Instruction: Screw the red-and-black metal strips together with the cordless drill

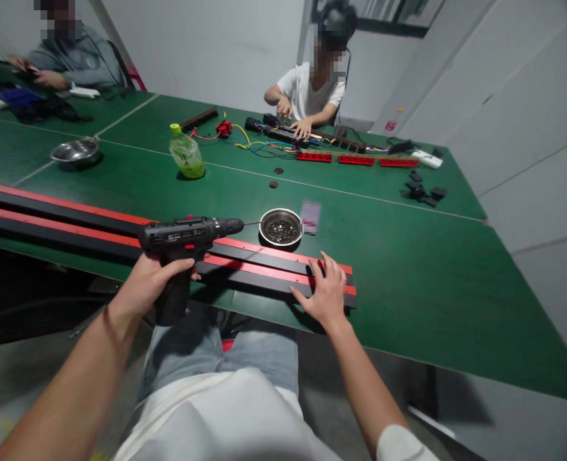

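My left hand (151,282) is wrapped round the grip of a black cordless drill (187,237), which lies level above the table's near edge with its bit pointing right. A long black rail with red strips (264,264) runs along that edge. My right hand (328,291) rests flat on the rail's right end, fingers spread. Just behind the rail, at the drill's tip, stands a small metal dish of dark screws (280,228).
On the green table (408,256) stand a green bottle (186,152) and a metal bowl (75,152). One person sits at the far side handling wires and red strips (355,159). Another person sits at the far left. Black parts (425,189) lie far right.
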`<state>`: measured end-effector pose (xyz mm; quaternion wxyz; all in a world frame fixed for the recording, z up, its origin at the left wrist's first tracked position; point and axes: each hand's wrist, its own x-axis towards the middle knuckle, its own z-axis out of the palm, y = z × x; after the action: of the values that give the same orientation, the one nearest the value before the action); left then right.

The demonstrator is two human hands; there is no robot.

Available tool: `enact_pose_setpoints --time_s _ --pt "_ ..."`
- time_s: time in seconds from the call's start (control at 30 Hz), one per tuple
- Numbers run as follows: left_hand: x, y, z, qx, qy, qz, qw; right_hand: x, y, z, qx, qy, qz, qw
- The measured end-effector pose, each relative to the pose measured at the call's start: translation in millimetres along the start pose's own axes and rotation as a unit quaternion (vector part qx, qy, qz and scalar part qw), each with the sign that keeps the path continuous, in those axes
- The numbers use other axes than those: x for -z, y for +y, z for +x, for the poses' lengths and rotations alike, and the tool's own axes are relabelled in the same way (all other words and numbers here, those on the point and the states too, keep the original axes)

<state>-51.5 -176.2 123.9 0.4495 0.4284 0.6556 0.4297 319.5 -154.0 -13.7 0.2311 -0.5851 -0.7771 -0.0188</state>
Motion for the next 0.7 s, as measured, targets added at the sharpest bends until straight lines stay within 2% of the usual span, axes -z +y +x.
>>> enact_pose_setpoints --time_s 0.13,0.37,0.5,0.7 --pt "6.1 16 -22 -0.013 -0.003 0.123 0.992 -8 0 1 0.011 -0.114 -0.05 0.992" --pt "-16.2 34 -48 -0.012 -0.047 0.107 0.993 -9 7 14 0.039 -0.141 -0.054 0.988" --pt "-35.1 31 -43 -0.017 -0.081 0.117 0.99 -9 8 16 0.035 -0.139 -0.054 0.988" --pt "-70.6 25 -13 -0.029 -0.157 0.155 0.975 -6 6 18 0.04 -0.131 -0.035 0.99"
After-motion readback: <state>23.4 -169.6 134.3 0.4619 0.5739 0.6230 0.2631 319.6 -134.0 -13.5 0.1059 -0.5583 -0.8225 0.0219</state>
